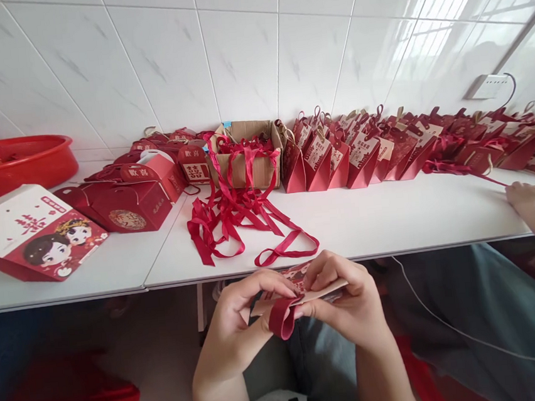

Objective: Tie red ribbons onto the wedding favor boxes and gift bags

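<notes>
Over my lap, just off the table's front edge, both hands hold a red and white paper gift box (298,273), tilted so that I see its pale top edge. A dark red ribbon loop (282,322) sticks out of that edge toward me. My left hand (241,319) is closed, its thumb at the loop and its fingers on the box's left side. My right hand (345,294) pinches the box's right side, the thumb close to the ribbon's base. The palms hide much of the box. Loose red ribbons (241,219) lie on the table straight ahead.
A cardboard carton (254,164) of ribbons stands against the wall. Several triangular red gift boxes (362,160) line the right. Leftward are house-shaped red boxes (139,200), a cartoon-couple box (44,234) and a red basin (18,164). Another person's hand (527,194) pulls ribbon at far right.
</notes>
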Tool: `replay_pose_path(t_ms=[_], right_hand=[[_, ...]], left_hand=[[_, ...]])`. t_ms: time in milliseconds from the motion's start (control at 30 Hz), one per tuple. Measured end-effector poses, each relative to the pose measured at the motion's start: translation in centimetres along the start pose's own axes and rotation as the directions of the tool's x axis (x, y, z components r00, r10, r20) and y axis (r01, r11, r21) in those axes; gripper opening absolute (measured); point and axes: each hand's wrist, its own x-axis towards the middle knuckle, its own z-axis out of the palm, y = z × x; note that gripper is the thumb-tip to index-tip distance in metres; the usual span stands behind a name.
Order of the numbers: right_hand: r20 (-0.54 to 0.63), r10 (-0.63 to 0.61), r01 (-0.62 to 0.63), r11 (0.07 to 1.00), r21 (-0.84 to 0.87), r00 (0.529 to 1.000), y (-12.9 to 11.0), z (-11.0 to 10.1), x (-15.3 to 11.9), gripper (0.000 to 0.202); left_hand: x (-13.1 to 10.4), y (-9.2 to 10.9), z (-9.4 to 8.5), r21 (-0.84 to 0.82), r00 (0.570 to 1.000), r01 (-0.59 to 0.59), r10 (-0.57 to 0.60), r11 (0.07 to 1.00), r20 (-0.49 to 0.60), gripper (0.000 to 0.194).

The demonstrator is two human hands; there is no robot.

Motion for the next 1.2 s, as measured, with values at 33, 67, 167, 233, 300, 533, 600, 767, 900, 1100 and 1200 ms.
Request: replay_pose_path(t_ms=[33, 67, 167, 233, 300, 533, 600, 767, 900, 1100, 1200], right_hand=[[-0.008, -0.014, 0.013, 1.0, -0.018, 1.0, 0.0, 0.0, 0.0, 0.035], [-0.013, -0.027, 0.026, 0.999, -0.034, 1.0, -0.1, 0.0, 0.0, 0.035], [-0.003, -0.063, 0.062, 0.997, -0.048, 0.998, -0.2, -0.1, 0.0, 0.035], [0.009, -0.076, 0.077, 0.997, -0.026, 0.997, -0.3, -0.1, 0.0, 0.037], [0.01, -0.079, 0.079, 0.997, -0.001, 0.997, -0.3, -0.1, 0.0, 0.039], [-0.015, -0.091, 0.091, 0.996, 0.007, 0.996, -0.1, 0.3, 0.1, 0.04], [-0.028, -0.093, 0.093, 0.996, 0.0, 0.995, -0.1, 0.3, 0.1, 0.039], [-0.061, -0.089, 0.09, 0.996, 0.008, 0.994, 0.0, 0.5, 0.0, 0.042], [-0.061, -0.082, 0.084, 0.996, 0.024, 0.995, 0.2, 0.6, -0.1, 0.044], [-0.098, -0.052, 0.059, 0.996, 0.074, 0.994, 0.3, 0.5, -0.1, 0.046], [-0.102, -0.039, 0.049, 0.995, 0.089, 0.994, 0.3, 0.5, -0.1, 0.047]], left_hand=[[0.0, 0.0, 0.0, -0.001, 1.0, -0.012, 0.012, 1.0, 0.014, 0.012], [0.0, 0.1, 0.0, 0.002, 0.999, -0.029, 0.029, 1.0, 0.033, 0.012], [-0.2, 0.1, -0.2, 0.031, 0.992, -0.092, 0.089, 0.995, 0.089, 0.016], [-0.2, 0.0, -0.3, 0.056, 0.986, -0.129, 0.122, 0.99, 0.113, 0.018], [-0.2, -0.1, -0.4, 0.086, 0.984, -0.143, 0.133, 0.986, 0.116, 0.017], [-0.1, -0.3, -0.4, 0.132, 0.986, -0.149, 0.136, 0.98, 0.101, 0.017], [-0.2, -0.2, -0.5, 0.144, 0.983, -0.168, 0.155, 0.975, 0.098, 0.017], [-0.5, -0.2, -0.5, 0.191, 0.984, -0.178, 0.168, 0.965, 0.066, 0.017], [-0.3, -0.5, -0.3, 0.174, 0.979, -0.204, 0.197, 0.963, 0.054, 0.019], [-0.1, -0.5, 0.9, 0.087, 0.968, -0.228, 0.236, 0.97, -0.086, 0.025], [-0.4, -0.2, 1.8, 0.007, 0.966, -0.181, 0.179, 0.984, -0.186, 0.036]])
